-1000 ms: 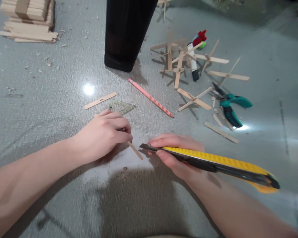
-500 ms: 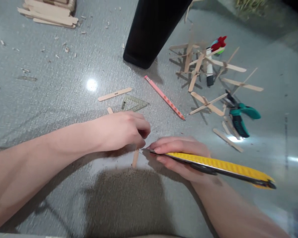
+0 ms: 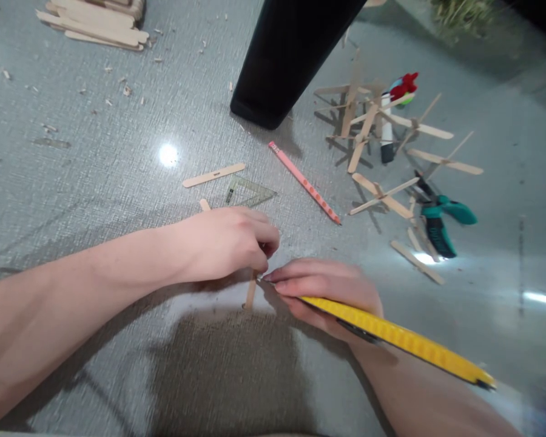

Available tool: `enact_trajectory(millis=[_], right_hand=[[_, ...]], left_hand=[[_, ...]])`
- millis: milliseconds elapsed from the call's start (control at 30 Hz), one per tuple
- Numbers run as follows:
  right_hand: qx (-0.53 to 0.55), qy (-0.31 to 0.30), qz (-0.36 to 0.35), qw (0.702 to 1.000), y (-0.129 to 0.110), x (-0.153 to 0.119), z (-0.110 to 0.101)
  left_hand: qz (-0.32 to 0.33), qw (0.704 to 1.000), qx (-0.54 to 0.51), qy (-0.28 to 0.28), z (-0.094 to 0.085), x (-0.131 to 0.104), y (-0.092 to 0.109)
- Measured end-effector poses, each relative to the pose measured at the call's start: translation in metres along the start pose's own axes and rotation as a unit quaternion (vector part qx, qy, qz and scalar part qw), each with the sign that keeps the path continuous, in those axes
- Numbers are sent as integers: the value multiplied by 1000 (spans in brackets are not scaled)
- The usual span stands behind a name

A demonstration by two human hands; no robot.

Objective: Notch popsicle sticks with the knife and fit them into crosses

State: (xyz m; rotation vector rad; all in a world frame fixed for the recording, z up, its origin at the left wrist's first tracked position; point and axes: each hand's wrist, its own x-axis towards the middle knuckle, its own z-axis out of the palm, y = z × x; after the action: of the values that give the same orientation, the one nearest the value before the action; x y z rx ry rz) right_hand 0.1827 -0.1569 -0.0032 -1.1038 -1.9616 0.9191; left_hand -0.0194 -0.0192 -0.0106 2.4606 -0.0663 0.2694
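My left hand [image 3: 241,243] is closed on a wooden craft stick [image 3: 250,294], whose lower end sticks out below my fingers; its upper part is hidden under the hand. From the right, my right hand [image 3: 327,288] grips a yellow utility knife [image 3: 400,338] close to its blade, and the handle slants down to the right over my wrist. The knife's tip touches or nearly touches the stick's edge beside my left fingertips. Just above my left hand lie another craft stick with a small slot [image 3: 215,175] and a clear set square [image 3: 253,192].
A pink pencil [image 3: 304,182] lies beyond my hands, below a black upright object [image 3: 291,67]. To the right are crossed stick pieces [image 3: 382,195], green-handled pliers [image 3: 439,224] and a white marker [image 3: 386,124]. Stacked craft sticks [image 3: 95,24] and wood shavings [image 3: 126,91] lie upper left.
The knife has rolled and its handle end has swung down toward me, while the tip stays at the stick. My left hand keeps holding the stick. The whole view has shifted slightly.
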Motion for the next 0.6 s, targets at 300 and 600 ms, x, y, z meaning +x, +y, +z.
enact_trajectory(millis=[300,600], right_hand=[[3,-8,-21,1000,-1,7,1],[25,-36,-19,999,-2,5,-1]], left_hand=[[-34,995,-10,-89,-9,12,10],[-109,985,-5,-130,-13,26,15]])
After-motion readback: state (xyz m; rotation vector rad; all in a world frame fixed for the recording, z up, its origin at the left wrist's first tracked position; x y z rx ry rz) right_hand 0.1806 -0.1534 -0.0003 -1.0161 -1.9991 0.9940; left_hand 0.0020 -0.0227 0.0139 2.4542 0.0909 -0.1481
